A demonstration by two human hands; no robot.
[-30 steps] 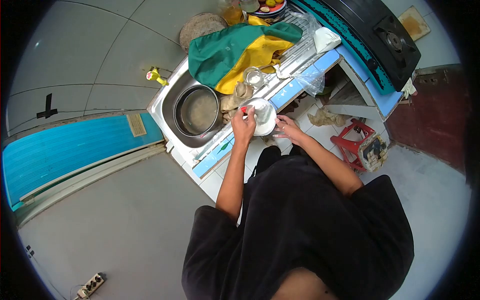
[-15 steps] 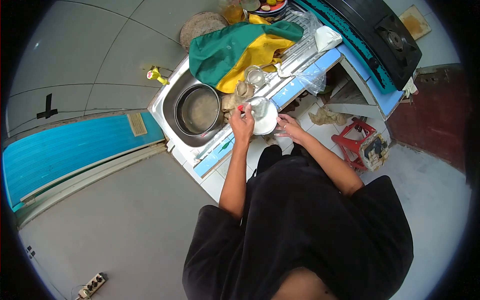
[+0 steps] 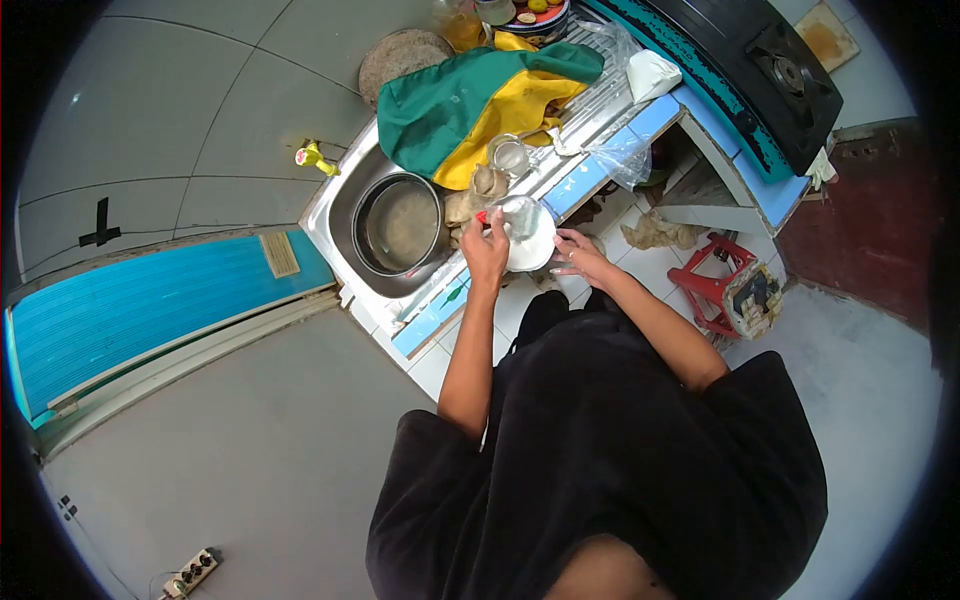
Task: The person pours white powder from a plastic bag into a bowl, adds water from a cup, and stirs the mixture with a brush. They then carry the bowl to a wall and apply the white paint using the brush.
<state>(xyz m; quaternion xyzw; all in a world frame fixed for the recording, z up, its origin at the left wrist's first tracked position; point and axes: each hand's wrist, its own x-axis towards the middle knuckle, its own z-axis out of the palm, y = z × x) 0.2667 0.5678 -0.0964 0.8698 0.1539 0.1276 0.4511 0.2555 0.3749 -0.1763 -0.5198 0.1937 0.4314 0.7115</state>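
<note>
A round white bowl [image 3: 535, 250] is held between my two hands, in front of the counter edge. My left hand [image 3: 484, 256] grips its left side, fingers closed, with a small red thing [image 3: 481, 216] showing at the fingertips. Around the right rim are the fingers of my right hand [image 3: 583, 257], thumb at the top edge and other fingers lower. A clear, greyish patch [image 3: 519, 217] shows in the bowl's upper part; what it is I cannot tell. Just beyond the left hand lie brownish crumpled items [image 3: 460, 207] at the sink's edge.
A dark round pan [image 3: 360, 222] with cloudy water sits in the steel sink [image 3: 338, 205], by a yellow tap [image 3: 316, 156]. A green and yellow cloth [image 3: 440, 110] and a glass jar [image 3: 509, 155] lie beyond. A black stove [image 3: 745, 70] is at right, a red stool [image 3: 712, 285] below.
The view has shifted very slightly. Both hands stay at the bowl in nearly the same pose.
</note>
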